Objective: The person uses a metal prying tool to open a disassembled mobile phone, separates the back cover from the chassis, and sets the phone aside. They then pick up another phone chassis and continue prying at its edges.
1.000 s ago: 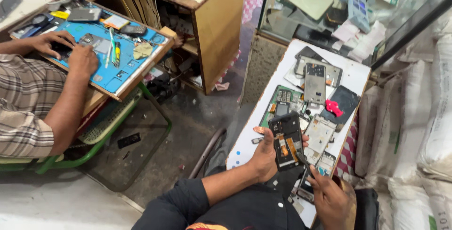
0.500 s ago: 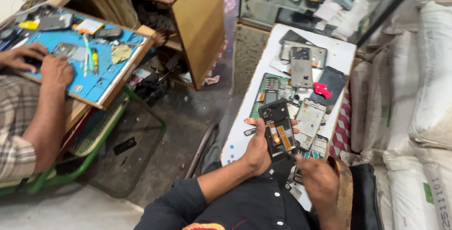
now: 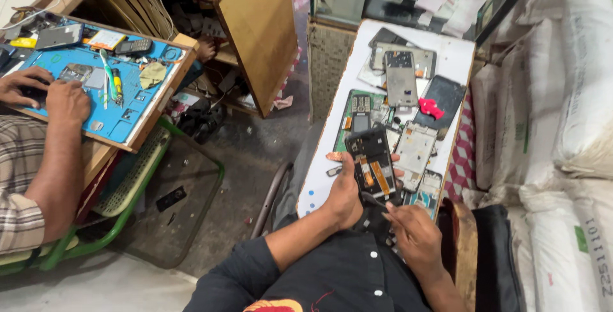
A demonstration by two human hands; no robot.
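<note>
Opened phone clasped in left hand grip, right hand just below, pinching tool

opened phone: your matt black plastic frame, coppery flex strips
white board: smooth, painted
sacks: coarse woven plastic
cabinet: plain wood
</note>
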